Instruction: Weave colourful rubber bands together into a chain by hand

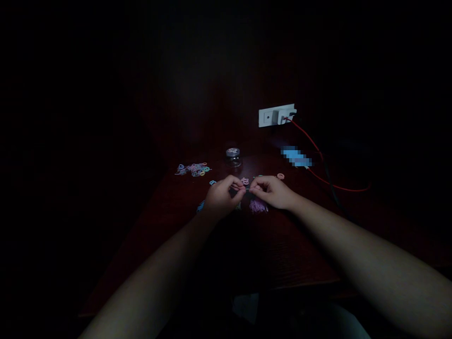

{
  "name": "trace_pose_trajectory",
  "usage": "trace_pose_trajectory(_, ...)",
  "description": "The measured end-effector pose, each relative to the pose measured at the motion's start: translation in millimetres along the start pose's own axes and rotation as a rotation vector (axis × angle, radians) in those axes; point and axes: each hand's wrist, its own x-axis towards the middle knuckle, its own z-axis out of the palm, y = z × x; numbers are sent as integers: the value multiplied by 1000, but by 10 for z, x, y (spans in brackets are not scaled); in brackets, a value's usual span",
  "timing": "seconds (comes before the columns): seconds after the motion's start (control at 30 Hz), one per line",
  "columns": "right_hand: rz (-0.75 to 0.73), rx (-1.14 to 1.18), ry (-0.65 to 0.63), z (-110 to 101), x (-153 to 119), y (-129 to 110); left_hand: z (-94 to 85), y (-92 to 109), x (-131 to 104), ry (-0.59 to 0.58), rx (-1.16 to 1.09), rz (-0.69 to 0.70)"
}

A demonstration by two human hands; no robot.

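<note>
Over the dark red table (169, 212), my left hand (223, 195) and my right hand (271, 190) meet nearly fingertip to fingertip. Each hand is closed in a pinch, and a thin, pale greenish strand (247, 189) runs between the fingertips. Just beyond the fingers lie small pink loops (245, 181). A pile of purple bands (258, 205) sits below my right hand. Blue bands (200, 206) show beside my left wrist, and a blue loop (212, 182) lies past its knuckles. An orange loop (280, 176) is behind my right hand.
A mixed pile of coloured bands (193, 169) lies at the back left. A clear round container (233, 157) stands at the back middle. At the back right are a blurred blue device (296, 157), a red cable (310, 137) and a wall socket (268, 117).
</note>
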Motion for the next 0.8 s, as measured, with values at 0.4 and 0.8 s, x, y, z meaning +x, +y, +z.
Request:
trace_pose_trajectory(0.4, -17, 26, -37, -9, 3, -54, 18, 66, -22, -37, -76, -7)
trace_pose_trajectory(0.8, 13, 6, 4, -36, 6, 23, 33, 15, -19, 12, -94, -46)
